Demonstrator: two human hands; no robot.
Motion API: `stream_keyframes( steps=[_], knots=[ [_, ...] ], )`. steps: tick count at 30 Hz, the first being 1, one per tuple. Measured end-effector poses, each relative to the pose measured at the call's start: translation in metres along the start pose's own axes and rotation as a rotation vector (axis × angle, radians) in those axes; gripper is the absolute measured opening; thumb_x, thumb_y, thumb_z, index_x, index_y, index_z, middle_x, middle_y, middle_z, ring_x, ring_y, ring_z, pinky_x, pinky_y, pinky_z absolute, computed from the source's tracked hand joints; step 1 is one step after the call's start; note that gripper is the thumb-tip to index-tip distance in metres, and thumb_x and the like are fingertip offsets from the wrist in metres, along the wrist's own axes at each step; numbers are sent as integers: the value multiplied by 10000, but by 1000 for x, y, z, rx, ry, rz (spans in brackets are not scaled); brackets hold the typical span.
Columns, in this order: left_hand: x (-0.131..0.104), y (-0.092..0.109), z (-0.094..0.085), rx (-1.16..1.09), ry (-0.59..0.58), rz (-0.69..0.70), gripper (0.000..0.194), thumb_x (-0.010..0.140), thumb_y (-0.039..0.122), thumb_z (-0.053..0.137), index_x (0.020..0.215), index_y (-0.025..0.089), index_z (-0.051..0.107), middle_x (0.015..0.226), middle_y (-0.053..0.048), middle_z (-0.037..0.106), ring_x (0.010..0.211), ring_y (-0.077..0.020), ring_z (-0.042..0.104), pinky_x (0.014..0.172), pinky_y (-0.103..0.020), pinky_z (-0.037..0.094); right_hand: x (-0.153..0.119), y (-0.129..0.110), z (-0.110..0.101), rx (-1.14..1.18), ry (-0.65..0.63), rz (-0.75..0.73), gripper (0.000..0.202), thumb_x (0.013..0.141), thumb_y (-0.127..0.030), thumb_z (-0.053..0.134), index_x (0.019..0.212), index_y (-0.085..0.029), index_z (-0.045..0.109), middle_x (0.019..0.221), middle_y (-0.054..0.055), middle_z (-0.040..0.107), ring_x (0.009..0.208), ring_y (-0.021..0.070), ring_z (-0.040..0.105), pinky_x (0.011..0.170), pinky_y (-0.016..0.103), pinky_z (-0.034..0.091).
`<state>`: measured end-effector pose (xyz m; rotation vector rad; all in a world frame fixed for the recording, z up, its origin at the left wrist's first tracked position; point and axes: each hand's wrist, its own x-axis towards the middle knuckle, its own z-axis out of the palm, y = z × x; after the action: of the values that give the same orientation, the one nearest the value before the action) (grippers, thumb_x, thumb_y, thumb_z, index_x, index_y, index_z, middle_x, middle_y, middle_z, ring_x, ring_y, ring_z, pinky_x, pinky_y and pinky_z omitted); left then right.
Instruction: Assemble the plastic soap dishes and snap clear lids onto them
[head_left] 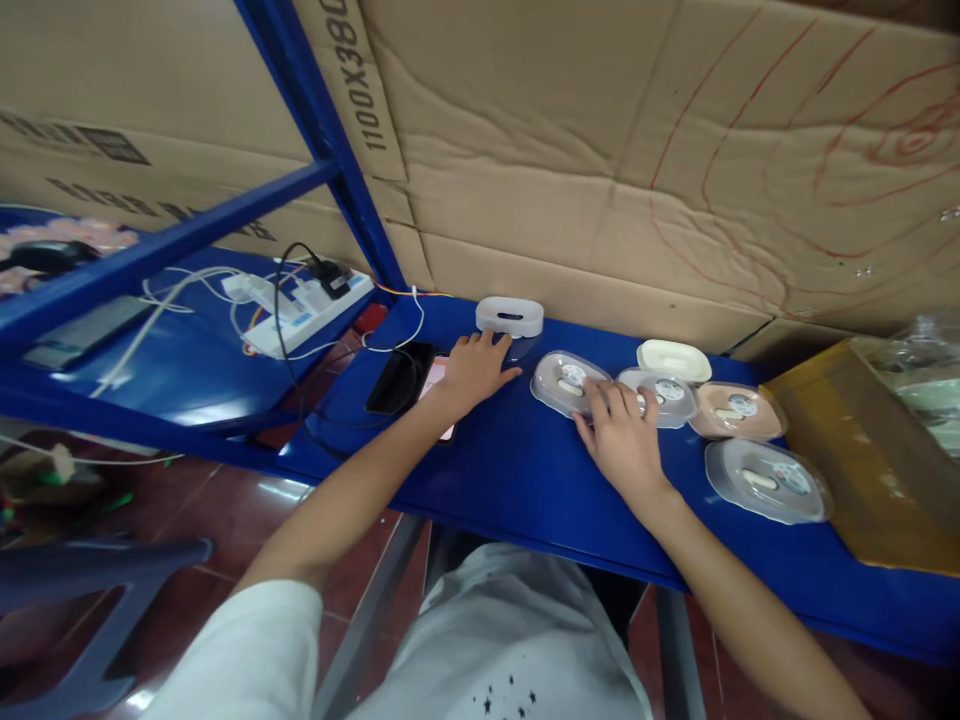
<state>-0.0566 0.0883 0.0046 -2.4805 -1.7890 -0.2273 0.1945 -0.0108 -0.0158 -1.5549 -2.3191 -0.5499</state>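
My left hand [480, 368] reaches over the blue table, its thumb spread and its fingertips by the lower edge of a white oval box with a slot [510, 312]. Whether the fingertips touch it I cannot tell. Fingers apart, my right hand [624, 432] lies over the edges of two clear-lidded oval boxes. One is a grey-white lidded box [556, 372]; the other is a lidded box with a round sticker [679, 398], partly covered by my fingers. Further right are a peach lidded box [739, 412] and another clear-lidded box [772, 482]. A cream oval tray [673, 360] sits behind them.
A phone with a lit screen [435, 375] and a black device [397, 378] lie left of my left hand. Cables run to a white power strip [307, 318]. A cardboard box [870, 450] stands at the right; a cardboard wall [540, 200] closes the back.
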Motion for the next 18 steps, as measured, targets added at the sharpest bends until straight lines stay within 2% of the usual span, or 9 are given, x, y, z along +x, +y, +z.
stream_keyframes(
  steps=[3,5,7,9,11,12,14,16,18],
  knots=[
    [-2,9,5,9,1,-27,545,1031,494,675,1455,162,593,1366,-237,645,1209,-414,673,1013,-494,508,1,7,5,27,8,58,463,1105,-317,484,1501,-93,567,1393,244,687,1274,397,613,1174,645,305],
    [-4,12,6,1,-1,-28,541,1038,498,662,1462,172,583,1382,-229,630,1194,-397,675,996,-475,515,5,21,6,91,12,67,472,1112,-356,480,1515,-122,559,1436,230,674,1310,391,614,1188,646,299],
    [-6,12,8,-14,-4,-21,514,1041,474,664,1448,171,582,1390,-217,626,1188,-376,675,995,-454,519,13,47,5,182,9,105,495,1121,-412,468,1530,-145,551,1453,206,675,1330,369,624,1180,597,350],
    [-8,12,9,-33,-2,-11,493,1035,438,676,1426,154,581,1378,-213,632,1194,-366,670,1005,-447,521,26,85,2,233,-29,196,503,1131,-426,436,1533,-149,559,1444,192,688,1317,345,646,1129,519,427],
    [-10,11,10,-55,9,-9,476,1022,409,690,1395,133,585,1353,-213,643,1200,-366,666,1016,-454,524,41,128,0,182,-159,275,469,1134,-361,406,1508,-154,600,1457,193,680,1309,342,651,1095,484,446],
    [-11,11,11,-67,17,-12,462,1013,389,697,1380,130,589,1343,-210,647,1201,-366,666,1021,-459,526,50,149,0,150,-287,271,453,1124,-308,421,1504,-152,611,1468,199,673,1292,335,657,1079,469,446],
    [-12,10,12,-90,41,-22,437,989,333,705,1363,136,593,1344,-201,646,1223,-368,657,1040,-470,525,65,186,1,142,-445,244,399,1054,-182,525,1410,-139,699,1364,207,734,1186,311,697,1027,426,454],
    [-14,10,13,-107,68,-26,454,967,279,702,1385,148,585,1396,-196,622,1287,-376,628,1078,-484,512,78,212,5,151,-553,210,403,971,-66,574,1325,-129,755,1289,201,769,1104,276,712,985,382,456],
    [-15,9,14,-119,88,-28,508,959,265,697,1437,159,563,1469,-197,583,1355,-386,591,1121,-501,490,85,228,11,158,-631,184,407,910,-21,617,1268,-122,783,1275,192,775,1070,257,711,959,352,457]
  ],
)
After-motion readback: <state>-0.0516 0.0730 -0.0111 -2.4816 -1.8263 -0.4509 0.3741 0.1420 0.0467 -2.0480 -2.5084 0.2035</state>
